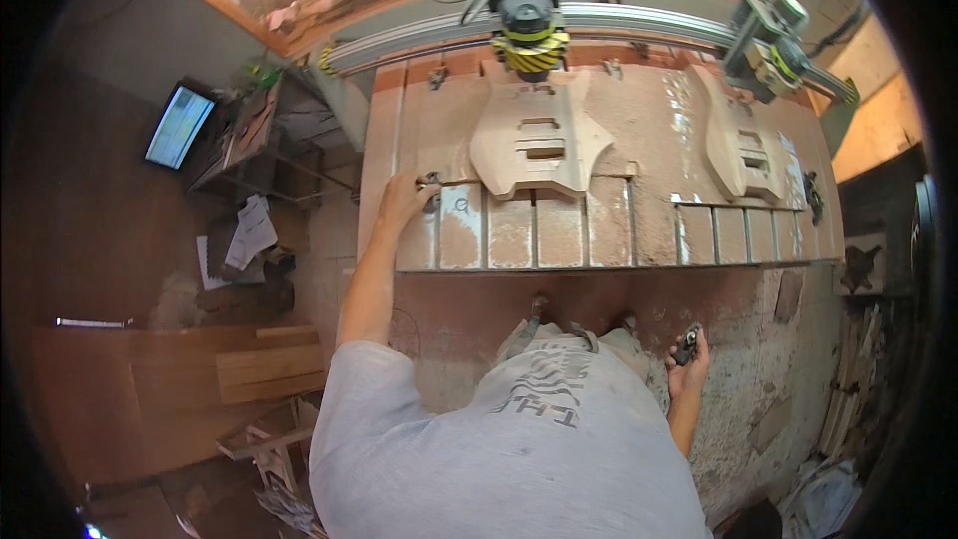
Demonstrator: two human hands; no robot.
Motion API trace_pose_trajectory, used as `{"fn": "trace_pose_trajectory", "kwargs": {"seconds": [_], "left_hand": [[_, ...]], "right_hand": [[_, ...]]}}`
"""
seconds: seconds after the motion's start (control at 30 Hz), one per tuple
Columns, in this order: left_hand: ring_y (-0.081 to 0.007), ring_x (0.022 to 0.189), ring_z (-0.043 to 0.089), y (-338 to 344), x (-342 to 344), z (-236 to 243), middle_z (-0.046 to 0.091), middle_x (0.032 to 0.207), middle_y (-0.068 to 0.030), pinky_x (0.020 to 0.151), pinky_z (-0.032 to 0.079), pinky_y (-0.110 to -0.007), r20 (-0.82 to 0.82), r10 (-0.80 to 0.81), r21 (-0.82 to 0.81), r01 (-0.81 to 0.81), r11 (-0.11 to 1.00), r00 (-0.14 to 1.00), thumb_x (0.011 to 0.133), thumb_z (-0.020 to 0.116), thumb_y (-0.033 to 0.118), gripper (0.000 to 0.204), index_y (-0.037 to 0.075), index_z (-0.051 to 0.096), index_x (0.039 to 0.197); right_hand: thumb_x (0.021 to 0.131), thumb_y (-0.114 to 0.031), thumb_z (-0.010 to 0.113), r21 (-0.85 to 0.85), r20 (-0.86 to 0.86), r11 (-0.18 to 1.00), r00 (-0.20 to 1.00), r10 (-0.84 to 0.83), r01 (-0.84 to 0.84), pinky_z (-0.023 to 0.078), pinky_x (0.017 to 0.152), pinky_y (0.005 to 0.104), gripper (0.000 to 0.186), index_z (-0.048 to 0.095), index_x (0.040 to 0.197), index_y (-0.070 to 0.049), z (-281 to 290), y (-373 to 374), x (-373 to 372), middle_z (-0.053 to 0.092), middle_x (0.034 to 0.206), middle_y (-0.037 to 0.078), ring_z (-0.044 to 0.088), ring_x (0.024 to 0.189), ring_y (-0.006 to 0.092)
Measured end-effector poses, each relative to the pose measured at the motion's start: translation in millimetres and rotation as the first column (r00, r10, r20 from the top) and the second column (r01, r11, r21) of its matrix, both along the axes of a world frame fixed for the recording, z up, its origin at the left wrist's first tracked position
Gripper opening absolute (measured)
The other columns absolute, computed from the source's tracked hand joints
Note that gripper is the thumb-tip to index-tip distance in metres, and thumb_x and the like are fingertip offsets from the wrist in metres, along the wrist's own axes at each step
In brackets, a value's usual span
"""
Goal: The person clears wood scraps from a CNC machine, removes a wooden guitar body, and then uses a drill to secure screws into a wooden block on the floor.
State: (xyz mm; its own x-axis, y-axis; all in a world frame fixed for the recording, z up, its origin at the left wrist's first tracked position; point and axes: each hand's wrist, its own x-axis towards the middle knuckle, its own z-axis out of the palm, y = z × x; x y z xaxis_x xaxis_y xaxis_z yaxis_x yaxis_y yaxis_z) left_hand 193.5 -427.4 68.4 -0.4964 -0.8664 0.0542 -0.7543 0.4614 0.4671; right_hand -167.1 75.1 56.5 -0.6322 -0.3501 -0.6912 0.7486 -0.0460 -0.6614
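Clamp touches left fingers — right fingers hold a dark object.

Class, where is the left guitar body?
In the head view, the left guitar body lies upper centre on the worktable, below the striped spindle, right of the left hand.

Upper centre, the spindle skirt is striped yellow and black. Upper centre and right, 2 guitar bodies are pale cream; their bed, pinkish tan. Lower centre, a grey shirt bears darker stripes; lower right, a black tool.
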Motion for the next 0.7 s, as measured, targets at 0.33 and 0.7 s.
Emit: {"fn": "trace_pose_trajectory", "kwargs": {"seconds": [0.33, 0.7], "left_hand": [[-0.0410, 0.089, 0.069, 13.4, -19.9, 10.6, 0.072, 0.092, -0.0218, 0.080, 0.054, -0.049, 0.177, 0.379, 0.024, -0.389, 0.921, 0.908, 0.083, 0.070, 0.042, 0.043, 0.000, 0.072, 0.090], [-0.0389, 0.091, 0.068, 1.4, 9.4, -43.1, 0.069, 0.098, -0.0253, 0.083, 0.053, -0.044, -0.005, 0.058, 0.036, -0.058, 0.998, 0.998, 0.076, 0.077, 0.028, 0.053, 0.006, 0.067, 0.123]], "right_hand": [[0.093, -0.038, 0.067, 0.012, -0.050, 1.000, 0.998, 0.022, -0.022, 0.044, 0.048, 0.0257, 0.027, 0.060, 0.102, -0.013, 13.2, -13.1, 1.0, 0.062, 0.083, 0.002, 0.060, 0.067, 0.0135], [0.095, -0.036, 0.065, -0.019, -0.020, 0.996, 0.996, 0.082, -0.082, 0.043, 0.047, 0.0259, 0.024, 0.060, 0.100, -0.013, 8.7, -29.8, 15.9, 0.063, 0.081, 0.001, 0.061, 0.066, 0.0135]]}}
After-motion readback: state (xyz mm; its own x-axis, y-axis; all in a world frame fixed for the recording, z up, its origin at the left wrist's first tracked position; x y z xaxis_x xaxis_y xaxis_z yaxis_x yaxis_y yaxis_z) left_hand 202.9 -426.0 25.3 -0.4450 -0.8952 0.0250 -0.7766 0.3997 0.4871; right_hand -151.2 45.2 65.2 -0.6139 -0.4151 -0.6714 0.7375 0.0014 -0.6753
